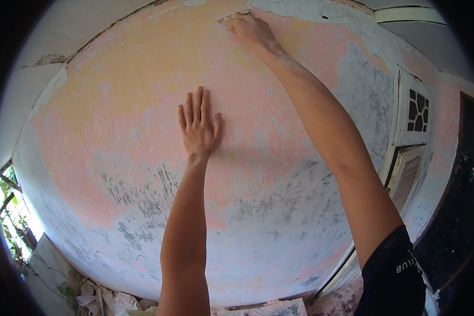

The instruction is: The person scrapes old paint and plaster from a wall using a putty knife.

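Observation:
A wall (237, 195) with worn, patchy paint in yellow, pink, white and grey fills most of the view. My left hand (198, 129) lies flat on its pink middle part, fingers stretched upward and holding nothing. High up, by the wall's upper edge, my right hand (252, 32) is closed over a thin flat piece (227, 19) and presses it to the yellow paint. Only the piece's edges stick out past the fingers, so I cannot tell whether it is a scraper blade or folded sandpaper.
On the right stand a white door frame with a vent grille (418, 110) and a louvred shutter (406, 174). A dark doorway (458, 205) lies beyond. Rubble and scraps (102, 300) are heaped at the wall's foot. A barred window (17, 210) is far left.

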Available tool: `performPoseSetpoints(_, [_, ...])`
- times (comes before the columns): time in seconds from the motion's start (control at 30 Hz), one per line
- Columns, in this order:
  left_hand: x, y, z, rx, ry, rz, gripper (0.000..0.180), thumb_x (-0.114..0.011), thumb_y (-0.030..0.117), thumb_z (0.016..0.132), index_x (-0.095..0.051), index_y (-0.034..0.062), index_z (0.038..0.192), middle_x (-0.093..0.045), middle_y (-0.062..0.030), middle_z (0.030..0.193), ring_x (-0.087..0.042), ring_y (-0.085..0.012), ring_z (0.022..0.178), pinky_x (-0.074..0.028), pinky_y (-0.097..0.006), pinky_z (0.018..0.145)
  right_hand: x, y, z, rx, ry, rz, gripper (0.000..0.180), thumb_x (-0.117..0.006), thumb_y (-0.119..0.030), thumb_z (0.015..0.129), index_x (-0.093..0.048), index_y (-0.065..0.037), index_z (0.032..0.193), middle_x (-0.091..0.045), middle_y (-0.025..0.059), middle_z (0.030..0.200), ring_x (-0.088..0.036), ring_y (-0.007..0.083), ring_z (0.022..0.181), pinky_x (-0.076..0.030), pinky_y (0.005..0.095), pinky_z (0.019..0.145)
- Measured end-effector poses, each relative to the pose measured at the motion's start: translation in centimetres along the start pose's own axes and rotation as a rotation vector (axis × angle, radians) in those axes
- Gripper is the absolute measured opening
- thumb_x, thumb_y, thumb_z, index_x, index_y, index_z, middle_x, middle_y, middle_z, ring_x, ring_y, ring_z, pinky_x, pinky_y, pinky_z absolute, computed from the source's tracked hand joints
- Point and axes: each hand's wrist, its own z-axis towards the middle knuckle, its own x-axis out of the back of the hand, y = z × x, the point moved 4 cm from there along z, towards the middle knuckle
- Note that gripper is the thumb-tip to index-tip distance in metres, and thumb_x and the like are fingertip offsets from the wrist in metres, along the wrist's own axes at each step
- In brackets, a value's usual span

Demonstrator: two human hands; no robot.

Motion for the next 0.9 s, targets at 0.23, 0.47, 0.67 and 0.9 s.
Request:
performPoseSetpoints(0.23, [0.1,0.0,-0.1,-0.004,-0.001,-0.005,0.063,-0.039,0.034,0.096,-0.027,0.0144,0.155,-0.025,-0.0026,0.162,-0.016,-0.025,0.151,-0.007,-0.046,0.123,-0.4,0.4,-0.7,0.122,0.124,-0.066,0.032,-0.052,-0.033,0.098,-0.065,-0.016,0.122,-0.059,0.01,0.134,-0.062,0.0332,0.113,-0.052,0.0445,0.096])
performPoseSetpoints(0.47, [0.2,-0.2,-0.1,0.014,-0.009,0.011,0.062,-0.038,0.035,0.097,-0.027,0.016,0.155,-0.024,-0.0005,0.162,-0.016,-0.0239,0.151,-0.008,-0.046,0.124,-0.1,0.7,0.4,-0.088,-0.092,0.014,0.032,-0.052,-0.031,0.097,-0.064,-0.016,0.123,-0.056,0.0043,0.14,-0.058,0.028,0.121,-0.05,0.0429,0.099])
performPoseSetpoints(0.67, [-0.2,0.0,-0.1,0.004,0.013,-0.004,0.061,-0.037,0.035,0.098,-0.027,0.0167,0.155,-0.024,-0.0003,0.162,-0.016,-0.0237,0.151,-0.007,-0.046,0.124,-0.4,1.9,-1.1,0.028,-0.019,-0.183,0.04,-0.049,-0.023,0.095,-0.055,-0.016,0.134,-0.04,0.0057,0.153,-0.062,0.0344,0.114,-0.053,0.0444,0.095])
performPoseSetpoints(0.9, [0.1,-0.4,-0.2,0.023,-0.007,0.021,0.061,-0.038,0.035,0.098,-0.027,0.0174,0.155,-0.025,0.0002,0.162,-0.017,-0.0236,0.151,-0.007,-0.045,0.124,0.4,0.5,-1.6,-0.016,-0.093,-0.231,0.039,-0.045,-0.02,0.095,-0.051,-0.008,0.131,-0.044,0.0137,0.146,-0.064,0.0362,0.107,-0.055,0.0476,0.091])
